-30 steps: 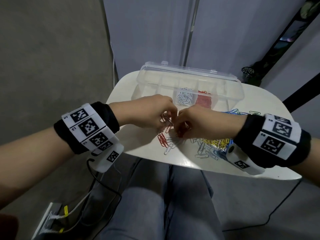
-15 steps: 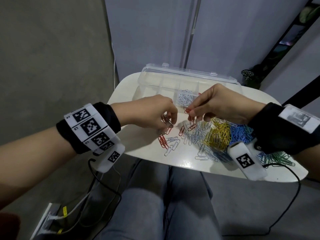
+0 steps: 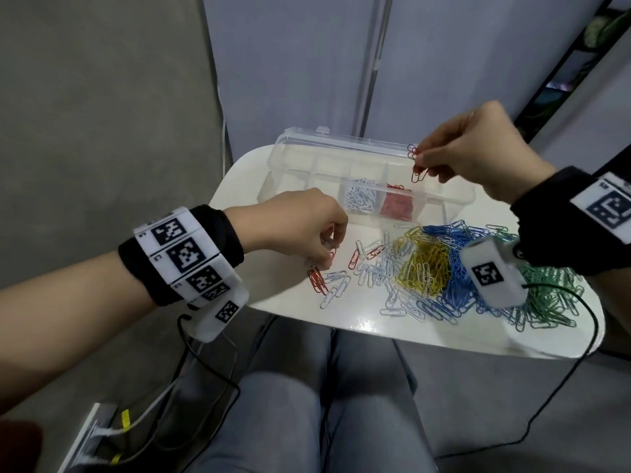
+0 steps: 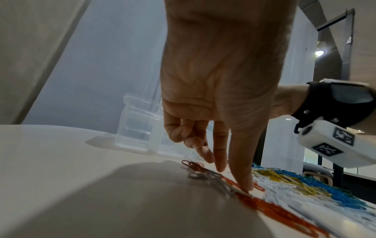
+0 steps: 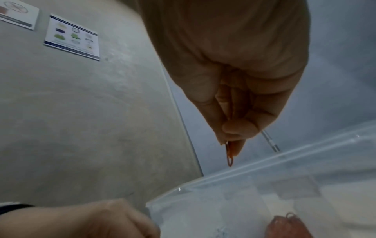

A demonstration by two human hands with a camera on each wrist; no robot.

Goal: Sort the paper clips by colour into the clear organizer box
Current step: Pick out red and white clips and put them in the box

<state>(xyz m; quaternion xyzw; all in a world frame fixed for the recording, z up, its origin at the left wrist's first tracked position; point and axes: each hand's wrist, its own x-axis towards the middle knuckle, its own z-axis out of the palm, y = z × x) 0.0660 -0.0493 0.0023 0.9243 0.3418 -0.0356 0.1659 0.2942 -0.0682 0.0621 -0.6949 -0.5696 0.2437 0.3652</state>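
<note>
Right hand (image 3: 474,155) pinches a few red clips (image 3: 417,165), held above the organizer box (image 3: 454,199) at the bench's (image 3: 239,186) far edge, likely for dropping into its red compartment (image 3: 397,206). Left hand (image 3: 300,223) fingertips press loose red clips (image 3: 317,279) on the near-left bench, apparently gathering the next batch.

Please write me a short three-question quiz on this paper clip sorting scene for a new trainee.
1. True or false: the right hand pinches red paper clips above the clear organizer box.
2. Which colours already lie in the box's compartments? A) white and red B) blue and green C) yellow only
3. Fill in: the left hand reaches down onto clips lying on the white ____.

Key: 1 true. 2 A: white clips and a red pile sit in neighbouring compartments. 3 table.
</note>
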